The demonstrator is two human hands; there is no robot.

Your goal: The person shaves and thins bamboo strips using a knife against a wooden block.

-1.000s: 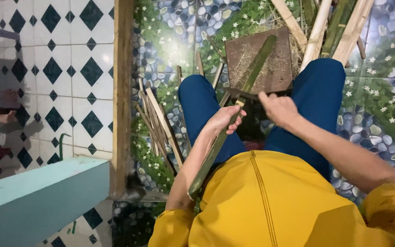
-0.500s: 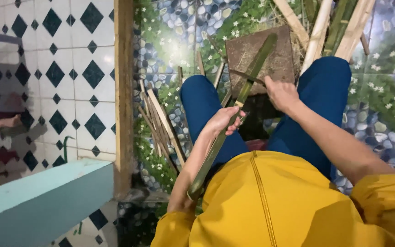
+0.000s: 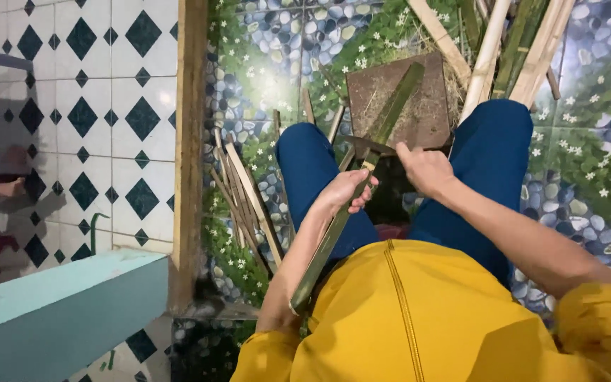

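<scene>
Where the diamond-patterned tiles (image 3: 72,106) fill the upper left of the frame, a pale blue ledge (image 3: 58,311) crosses the lower left corner beside a wooden post (image 3: 191,141). Right of the post, thin bamboo slivers (image 3: 245,198) lie piled on the pebble-print floor (image 3: 270,56), within easy reach. At centre, the left hand (image 3: 344,194) is curled shut around a long green bamboo strip (image 3: 362,187), which slants from the lap up onto a brown block (image 3: 397,99), seemingly as a rest. The right hand (image 3: 426,168) is closed on a dark blade (image 3: 365,146) set across the strip, apparently to split it. Uncut bamboo poles (image 3: 518,49) lean at the upper right.
</scene>
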